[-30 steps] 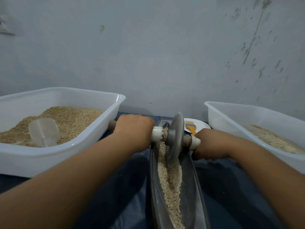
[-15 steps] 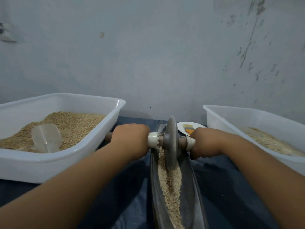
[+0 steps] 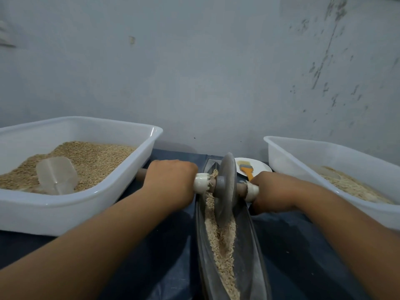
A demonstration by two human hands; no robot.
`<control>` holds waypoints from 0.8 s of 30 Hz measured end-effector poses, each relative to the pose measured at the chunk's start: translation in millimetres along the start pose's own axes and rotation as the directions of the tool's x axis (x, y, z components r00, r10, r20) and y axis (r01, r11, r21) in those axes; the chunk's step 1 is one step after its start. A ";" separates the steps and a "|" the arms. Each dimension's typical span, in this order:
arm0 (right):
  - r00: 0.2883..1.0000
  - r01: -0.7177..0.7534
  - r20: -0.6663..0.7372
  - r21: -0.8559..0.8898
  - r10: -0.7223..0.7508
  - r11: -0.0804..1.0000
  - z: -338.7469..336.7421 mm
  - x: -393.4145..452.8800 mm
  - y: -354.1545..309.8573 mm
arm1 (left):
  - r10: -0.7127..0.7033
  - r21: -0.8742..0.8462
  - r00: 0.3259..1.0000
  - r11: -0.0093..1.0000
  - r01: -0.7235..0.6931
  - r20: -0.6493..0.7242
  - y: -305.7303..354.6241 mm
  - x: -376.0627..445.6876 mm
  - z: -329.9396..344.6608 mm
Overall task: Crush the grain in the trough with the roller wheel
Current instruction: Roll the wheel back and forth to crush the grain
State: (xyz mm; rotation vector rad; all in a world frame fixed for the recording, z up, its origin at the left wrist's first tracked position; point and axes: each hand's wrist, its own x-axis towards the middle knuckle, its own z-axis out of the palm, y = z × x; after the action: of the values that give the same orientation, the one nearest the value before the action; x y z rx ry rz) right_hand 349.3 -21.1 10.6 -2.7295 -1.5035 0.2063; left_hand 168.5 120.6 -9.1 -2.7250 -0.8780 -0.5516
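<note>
Head view, items by size, risks entered first

Risks (judged): the roller wheel (image 3: pixel 225 189) stands near the far end of the trough (image 3: pixel 255 252); a stroke carried further may ride it over the tip or push grain out onto the dark cloth (image 3: pixel 168 267). Uneven pressure between the two hands may tilt the disc, so that it climbs a side wall and leaves kernels whole. Grain heaped against the left wall could spill over the rim

1. Trough: long, narrow, grey metal, boat-shaped, lying lengthwise away from the person, between two white tubs
2. Roller wheel: grey disc, upright, edge down in the trough, on a wooden axle with white collars either side
3. Left hand (image 3: pixel 171 182): fingers curled round the axle left of the disc, firm hold
4. Right hand (image 3: pixel 272 191): fingers wrapped round the axle right of the disc, firm hold
5. Grain (image 3: pixel 223 245): pale tan, along the trough floor; coarse, broken and floury in the near part, with a furrow down the middle; some bits cling to the left collar
</note>
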 end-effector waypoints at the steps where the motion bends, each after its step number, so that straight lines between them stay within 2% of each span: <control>1: 1.000 0.000 0.008 0.020 0.000 1.000 -2.2 3.2 -1.3 | -0.011 -0.006 1.000 1.000 0.011 0.008 -0.6 2.6 -1.4; 5: 0.999 -0.034 0.036 0.104 0.031 0.994 -9.2 11.7 -5.2 | -0.007 -0.051 0.996 0.999 0.012 0.093 -0.4 15.4 -8.4; 10: 0.999 -0.018 0.051 0.103 0.013 0.995 -0.8 5.4 1.8 | 0.014 0.002 1.000 1.000 -0.014 -0.015 -1.2 6.7 3.5; 15: 0.999 -0.030 0.041 0.120 0.026 0.992 -8.2 11.3 -4.9 | -0.010 -0.043 0.997 0.999 0.013 0.074 -1.5 13.8 -5.9; 20: 0.998 -0.013 0.055 0.030 0.011 0.999 -7.1 8.7 -5.2 | -0.059 0.002 0.998 0.998 0.059 -0.011 -1.9 -1.3 6.2; 24: 1.000 -0.014 0.021 0.050 0.013 0.999 -12.5 11.6 -8.7 | -0.049 -0.070 0.996 0.996 0.054 0.081 -1.5 7.9 -6.2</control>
State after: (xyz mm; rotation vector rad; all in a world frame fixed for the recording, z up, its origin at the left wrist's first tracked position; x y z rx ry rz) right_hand 349.7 -6.1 22.5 -2.7077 -1.4637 0.2701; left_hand 171.7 123.8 -0.1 -2.8140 -0.9680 -0.4979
